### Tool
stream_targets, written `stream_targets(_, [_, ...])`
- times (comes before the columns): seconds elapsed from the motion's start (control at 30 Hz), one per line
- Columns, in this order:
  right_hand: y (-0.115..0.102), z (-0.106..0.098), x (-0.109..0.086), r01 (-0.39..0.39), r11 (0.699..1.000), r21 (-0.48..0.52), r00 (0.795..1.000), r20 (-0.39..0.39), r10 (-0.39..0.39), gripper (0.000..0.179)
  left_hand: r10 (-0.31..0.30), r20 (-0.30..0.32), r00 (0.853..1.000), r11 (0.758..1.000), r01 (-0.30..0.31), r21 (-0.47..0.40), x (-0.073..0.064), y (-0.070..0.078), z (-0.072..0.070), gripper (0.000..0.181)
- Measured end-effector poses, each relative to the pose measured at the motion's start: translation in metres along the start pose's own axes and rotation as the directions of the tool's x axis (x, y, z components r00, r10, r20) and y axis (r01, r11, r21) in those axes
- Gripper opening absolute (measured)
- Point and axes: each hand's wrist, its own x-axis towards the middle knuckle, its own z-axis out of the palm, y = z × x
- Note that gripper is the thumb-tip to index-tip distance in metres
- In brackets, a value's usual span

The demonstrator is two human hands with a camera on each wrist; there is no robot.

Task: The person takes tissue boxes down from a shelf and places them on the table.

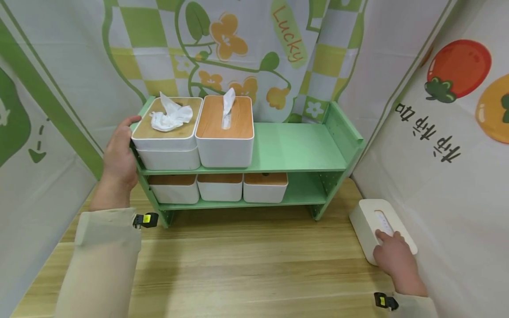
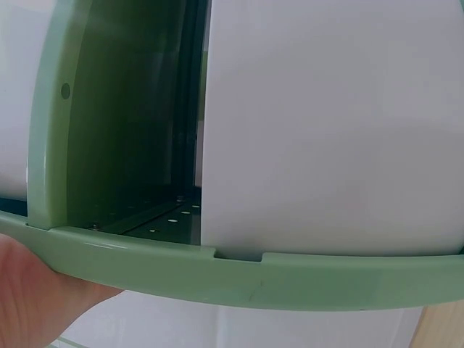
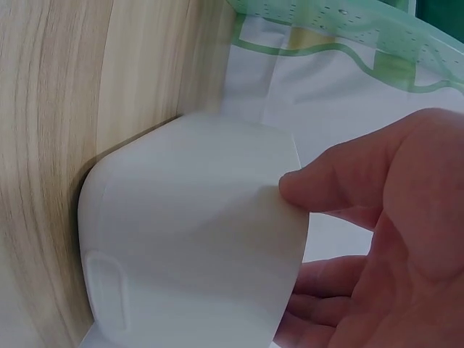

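Observation:
My left hand grips the left end panel of a green two-tier shelf, beside a white tissue box with a wooden lid and crumpled tissue on top. In the left wrist view, part of that hand shows under the green panel edge. At the right, my right hand holds a plain white tissue box by its top, near the slot. The right wrist view shows the thumb on the box's upper edge, with the other fingers partly hidden behind it.
Another wooden-lidded tissue box stands on the upper tier with a tissue sticking out. Below it, several white boxes with wooden tops line the lower tier. The shelf stands on a wood-grain table. Printed fabric hangs around it.

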Motion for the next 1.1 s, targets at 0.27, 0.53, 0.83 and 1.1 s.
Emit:
stream_targets(0.27, [-0.006, -0.003, 0.001, -0.011, 1.000, -0.003, 1.000, 0.008, 0.011, 0.050, 0.000, -0.001, 1.000, 1.000, 0.000, -0.004, 0.001, 0.000, -0.002, 0.050])
stream_targets(0.53, [-0.008, -0.002, 0.002, -0.023, 1.000, -0.003, 1.000, 0.016, 0.024, 0.052, 0.006, -0.001, 1.000, 1.000, -0.006, 0.014, 0.002, 0.000, -0.003, 0.051])
stream_targets(0.83, [-0.013, -0.005, -0.002, -0.019, 1.000, -0.004, 0.994, -0.111, 0.018, 0.055, 0.024, 0.027, 0.999, 1.000, -0.024, 0.010, 0.001, -0.003, -0.001, 0.052])
stream_targets(1.1, [-0.042, -0.019, 0.003, 0.161, 0.979, 0.122, 0.890, -0.448, -0.091, 0.058, 0.015, 0.020, 1.000, 1.000, -0.015, -0.010, -0.001, -0.001, -0.002, 0.050])
